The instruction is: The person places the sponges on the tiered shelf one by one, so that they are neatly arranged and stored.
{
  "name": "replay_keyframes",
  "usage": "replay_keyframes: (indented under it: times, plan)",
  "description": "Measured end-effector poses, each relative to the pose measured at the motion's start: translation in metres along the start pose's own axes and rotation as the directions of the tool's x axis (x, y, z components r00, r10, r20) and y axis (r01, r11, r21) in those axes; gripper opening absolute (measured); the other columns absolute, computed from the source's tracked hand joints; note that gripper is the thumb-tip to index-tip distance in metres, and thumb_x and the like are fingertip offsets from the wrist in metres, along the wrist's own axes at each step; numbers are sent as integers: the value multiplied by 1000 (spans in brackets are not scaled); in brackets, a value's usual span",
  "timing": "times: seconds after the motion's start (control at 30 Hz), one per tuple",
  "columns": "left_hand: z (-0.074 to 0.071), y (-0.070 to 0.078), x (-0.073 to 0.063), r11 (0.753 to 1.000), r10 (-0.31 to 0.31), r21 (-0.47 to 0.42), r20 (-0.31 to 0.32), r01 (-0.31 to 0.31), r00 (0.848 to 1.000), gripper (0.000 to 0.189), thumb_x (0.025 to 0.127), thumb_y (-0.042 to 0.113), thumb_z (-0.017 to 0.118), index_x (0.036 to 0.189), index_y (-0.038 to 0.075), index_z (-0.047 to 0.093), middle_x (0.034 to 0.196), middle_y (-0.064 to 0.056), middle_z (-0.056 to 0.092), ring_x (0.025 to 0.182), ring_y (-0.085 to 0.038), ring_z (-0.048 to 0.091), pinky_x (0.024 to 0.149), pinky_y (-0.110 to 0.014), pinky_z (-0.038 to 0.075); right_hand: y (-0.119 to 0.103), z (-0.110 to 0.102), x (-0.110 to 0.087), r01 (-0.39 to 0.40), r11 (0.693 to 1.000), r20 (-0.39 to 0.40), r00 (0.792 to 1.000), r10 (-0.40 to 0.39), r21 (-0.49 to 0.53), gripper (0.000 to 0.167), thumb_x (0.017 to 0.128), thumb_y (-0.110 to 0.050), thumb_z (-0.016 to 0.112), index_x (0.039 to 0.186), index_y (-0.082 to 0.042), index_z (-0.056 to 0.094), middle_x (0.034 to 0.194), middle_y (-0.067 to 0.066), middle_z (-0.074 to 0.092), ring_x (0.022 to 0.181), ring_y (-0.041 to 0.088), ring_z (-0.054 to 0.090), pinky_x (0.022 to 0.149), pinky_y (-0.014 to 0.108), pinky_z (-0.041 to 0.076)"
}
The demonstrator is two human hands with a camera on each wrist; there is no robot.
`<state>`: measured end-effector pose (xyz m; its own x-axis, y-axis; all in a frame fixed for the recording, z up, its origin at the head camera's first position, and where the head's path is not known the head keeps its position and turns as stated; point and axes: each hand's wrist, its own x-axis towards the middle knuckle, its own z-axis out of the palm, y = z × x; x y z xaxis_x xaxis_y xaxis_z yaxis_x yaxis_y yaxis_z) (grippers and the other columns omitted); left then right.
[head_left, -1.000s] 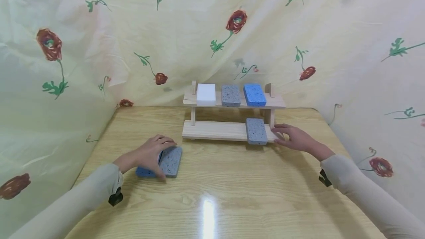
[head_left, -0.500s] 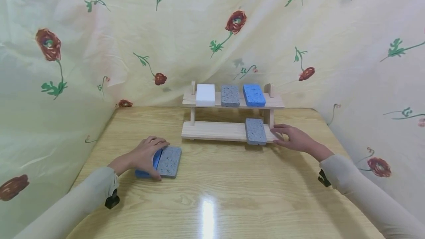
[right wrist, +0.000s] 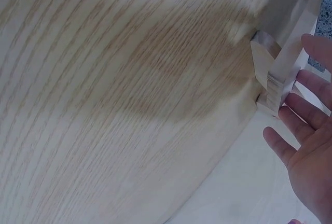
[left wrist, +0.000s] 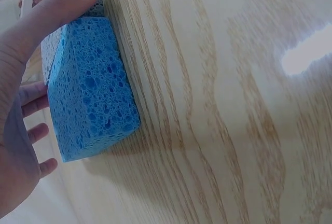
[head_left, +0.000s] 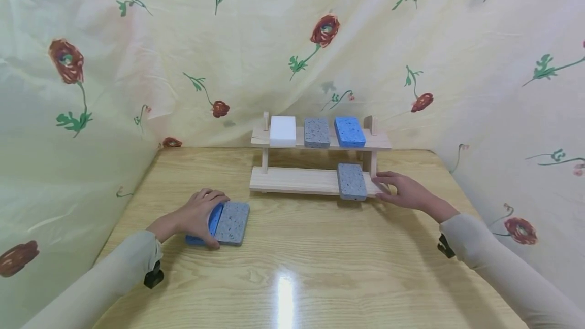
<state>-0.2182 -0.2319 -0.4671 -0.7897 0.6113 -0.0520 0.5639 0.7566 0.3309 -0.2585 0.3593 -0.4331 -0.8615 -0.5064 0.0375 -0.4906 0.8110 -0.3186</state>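
Note:
A blue sponge [left wrist: 93,79] and a grey sponge [head_left: 233,222] lie side by side at the table's left. Over the blue one arches my left hand [head_left: 197,217], its thumb near the front edge by the seam and its fingers toward the far edge; whether they press it is unclear. On a two-tier wooden shelf [head_left: 292,181], another grey sponge [head_left: 352,182] sits at the lower board's right. The upper board carries a white sponge [head_left: 283,131], a grey sponge [head_left: 317,132] and a blue sponge [head_left: 350,131]. My right hand [head_left: 405,192] touches the lower board's right end, fingers extended.
The shelf stands toward the back of a wooden table [head_left: 311,258]. Behind and beside it hangs a flowered cloth [head_left: 274,55]. Bare board shows left of the lower grey sponge.
My left hand has slid left from the grey sponge to over the blue one, uncovering more of the grey. The sponges and my right hand stay where they were.

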Motion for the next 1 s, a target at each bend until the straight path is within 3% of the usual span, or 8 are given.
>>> replay_keyframes:
  times: [0.27, 0.7, 1.0]
  plan:
    - [3, -2, 2, 1000, 2, -18, -14, -2, 1000, 116, 55, 66, 90, 146, 6, 50, 147, -15, 49, 134, -41, 39, 110, -68, 33, 1, -2, 1, 20, 1000, 4, 1000, -20, -5, 47, 98, -25, 69, 136, 1, 62, 144, 32, 53, 131, 52, 52, 105, 66, 45]
    - [12, -5, 5, 999, 40, -24, -97, -42, 994, 114, 55, 68, 90, 144, 7, 53, 145, -15, 52, 132, -41, 42, 108, -68, 35, 5, 0, 1, 44, 999, -6, 999, -45, -12, 45, 97, -19, 70, 136, 3, 62, 143, 32, 54, 129, 53, 54, 101, 65, 48]
    - [15, -5, 6, 1000, 17, -22, -98, -19, 995, 113, 56, 73, 86, 144, 9, 54, 146, -12, 53, 134, -39, 43, 110, -67, 36, 6, 1, -1, 43, 999, -18, 999, -43, -9, 45, 97, -20, 70, 135, 3, 63, 143, 32, 55, 128, 52, 54, 100, 64, 50]
